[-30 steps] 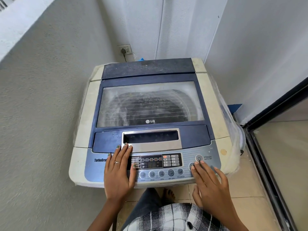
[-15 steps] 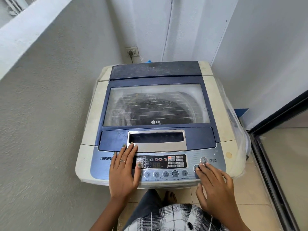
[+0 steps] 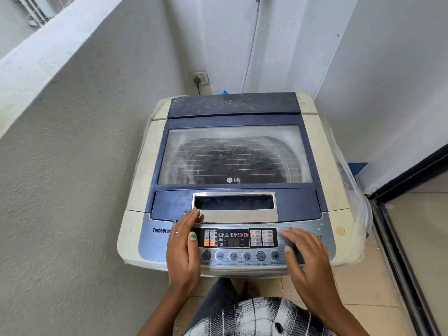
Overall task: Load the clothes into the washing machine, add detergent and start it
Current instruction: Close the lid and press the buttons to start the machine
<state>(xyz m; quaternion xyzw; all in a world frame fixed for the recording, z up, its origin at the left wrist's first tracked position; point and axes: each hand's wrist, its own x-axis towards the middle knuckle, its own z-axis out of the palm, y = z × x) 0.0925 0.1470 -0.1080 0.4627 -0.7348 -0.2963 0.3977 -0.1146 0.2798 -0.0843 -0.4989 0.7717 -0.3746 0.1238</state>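
Washing machine [image 3: 232, 151]: one, lid closed; two hands flat on control panel [image 3: 238, 238].

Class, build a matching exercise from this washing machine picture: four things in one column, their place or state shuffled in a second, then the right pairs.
Things
1. lid
2. left hand
3. right hand
4. plug

Place or state
A. in the wall socket behind the machine
B. closed, with a cloudy window
C. flat on the panel beside the TurboDrum lettering
D. over the panel's right end, blurred

Pairs: 1-B, 2-C, 3-D, 4-A
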